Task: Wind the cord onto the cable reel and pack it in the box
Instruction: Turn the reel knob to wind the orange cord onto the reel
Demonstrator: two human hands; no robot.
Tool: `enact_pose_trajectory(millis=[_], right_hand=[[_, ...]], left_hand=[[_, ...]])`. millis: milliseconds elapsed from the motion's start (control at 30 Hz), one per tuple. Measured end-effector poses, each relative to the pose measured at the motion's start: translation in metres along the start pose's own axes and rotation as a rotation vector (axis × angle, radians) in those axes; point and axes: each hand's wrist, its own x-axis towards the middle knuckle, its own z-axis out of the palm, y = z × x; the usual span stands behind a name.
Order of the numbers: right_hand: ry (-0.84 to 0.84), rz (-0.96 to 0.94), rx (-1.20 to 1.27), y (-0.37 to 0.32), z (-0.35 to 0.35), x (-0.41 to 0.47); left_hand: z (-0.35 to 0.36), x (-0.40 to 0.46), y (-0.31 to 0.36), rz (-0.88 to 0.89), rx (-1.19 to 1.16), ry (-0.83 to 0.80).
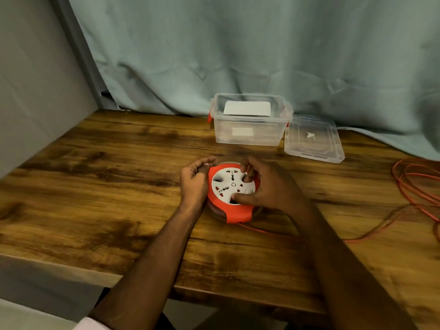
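Winding barely begun: left hand [194, 181] grips reel [232, 194] rim, right hand [266, 186] fingers hooked in its face; cord [414, 186] mostly loose, box [250, 120] open, unpacked.

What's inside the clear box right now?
The clear box stands open, its lid beside it on the table. A white rectangle shows through the walls; whether it lies inside or is a label, I cannot tell. No reel or cord inside.

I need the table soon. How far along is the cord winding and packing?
Early. Done: the box is open, its lid beside it. In hand: left hand steadies the reel, right hand fingers on its face. Left: most of the cord lies loose; packing remains.
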Motion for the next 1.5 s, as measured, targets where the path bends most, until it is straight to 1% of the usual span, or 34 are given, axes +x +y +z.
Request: enact_pose_trajectory(millis=[133, 200, 267, 367, 567, 733, 833, 967, 1233, 1333, 1400, 1500], right_hand=[[0.091, 0.031, -0.126, -0.010, 0.015, 0.001], [0.175, 0.046, -0.135, -0.016, 0.022, 0.002], [0.220, 0.010, -0.111, -0.018, 0.026, 0.002], [0.170, -0.068, -0.031, -0.016, 0.019, 0.002], [-0.087, -0.064, 0.063, 0.003, -0.001, 0.000], [-0.143, -0.040, 0.154, 0.008, -0.007, 0.000], [-0.137, -0.037, 0.150, 0.009, -0.007, 0.000], [-0.063, -0.037, 0.104, 0.005, -0.007, -0.002], [0.069, 0.025, -0.141, -0.014, 0.010, 0.000], [0.122, 0.045, -0.133, -0.019, 0.018, 0.001], [0.142, 0.008, -0.091, -0.019, 0.018, 0.000], [0.091, -0.073, 0.029, -0.016, 0.007, -0.001]], left_hand=[[0.001, 0.001, 0.000, -0.014, -0.008, 0.018], [0.001, 0.002, 0.001, -0.021, -0.006, 0.018], [0.001, 0.001, 0.001, -0.024, -0.008, 0.018], [0.000, 0.001, 0.000, -0.027, -0.001, 0.018], [-0.002, 0.001, 0.000, -0.009, 0.047, -0.031], [-0.001, -0.001, 0.002, -0.001, 0.054, -0.044], [0.001, -0.003, 0.003, 0.014, 0.045, -0.039], [0.001, -0.004, 0.004, 0.014, 0.042, -0.021], [0.002, -0.001, 0.002, 0.014, 0.027, 0.011], [0.003, 0.000, 0.001, 0.012, 0.012, 0.004], [0.003, 0.001, 0.000, 0.015, 0.011, 0.003], [0.001, 0.001, -0.002, 0.020, 0.027, 0.002]])
